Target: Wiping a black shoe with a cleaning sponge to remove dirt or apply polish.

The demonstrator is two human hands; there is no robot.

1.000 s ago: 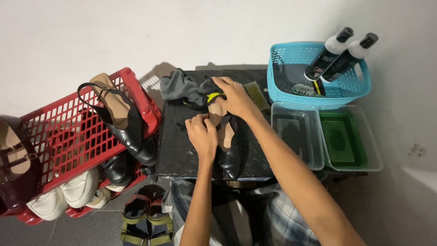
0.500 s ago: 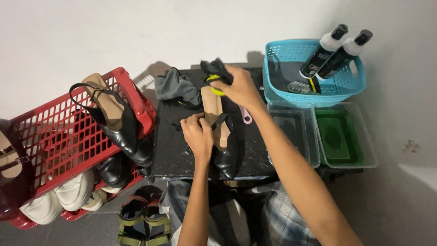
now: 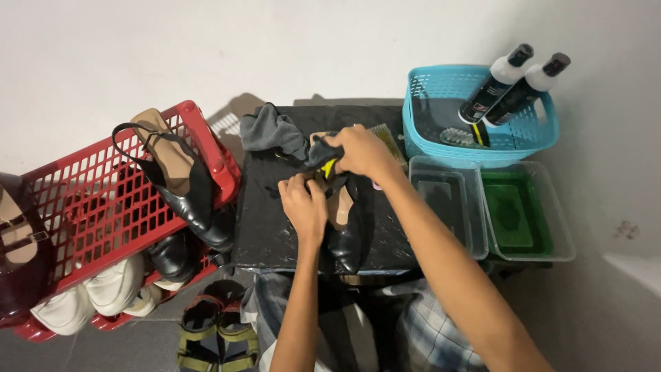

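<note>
Both of my hands are on the black slingback shoe (image 3: 344, 231) lying mid-way across the dark tabletop (image 3: 268, 227): my left hand (image 3: 305, 207) closed around its upper, my right hand (image 3: 358, 151) curled over a dark cloth with a yellow patch (image 3: 323, 160) at the heel end. From here I judge the shoe could twist sideways under rubbing, since only one hand braces it, and nudge the clear tub (image 3: 447, 200) beside it. My fingers hide the heel strap, so I cannot tell whether the cloth touches it.

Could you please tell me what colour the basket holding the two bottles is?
Light blue: the plastic mesh basket, clearest in the head view.
</note>
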